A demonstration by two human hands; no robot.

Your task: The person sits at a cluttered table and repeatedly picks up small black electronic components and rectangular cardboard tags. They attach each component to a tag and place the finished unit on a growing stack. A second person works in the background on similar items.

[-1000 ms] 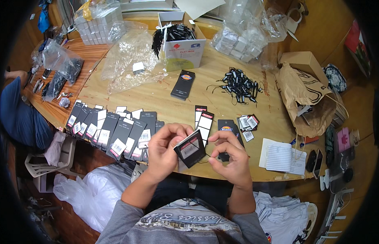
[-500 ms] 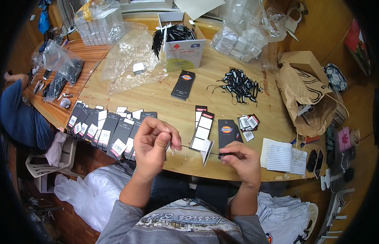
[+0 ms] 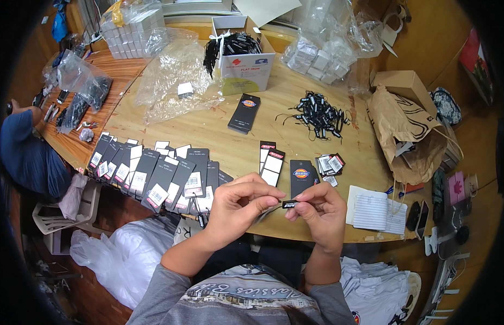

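My left hand (image 3: 238, 208) and my right hand (image 3: 321, 214) are close together over the table's near edge, both pinched. Between the fingertips of the right is the black plastic seal (image 3: 289, 205) of a hang-tag string. The left fingertips meet at the other side of this seal, on its thin string, which is mostly hidden. A tag on the string is largely covered by the left hand. Just beyond lie two black-and-white label cards (image 3: 272, 169) with red tops and a dark hang tag (image 3: 302, 176) with a round emblem.
Overlapping strung hang tags (image 3: 164, 179) line the near left edge. A pile of black string seals (image 3: 318, 115), a stack of dark tags (image 3: 244, 112), small barcode cards (image 3: 331, 163) and a carton (image 3: 245, 73) lie beyond. At right are a notebook (image 3: 365, 208) and paper bag (image 3: 406, 130).
My left hand has moved right to meet the right hand at the seal. The tag that hung on the taut string between them is now mostly out of sight.
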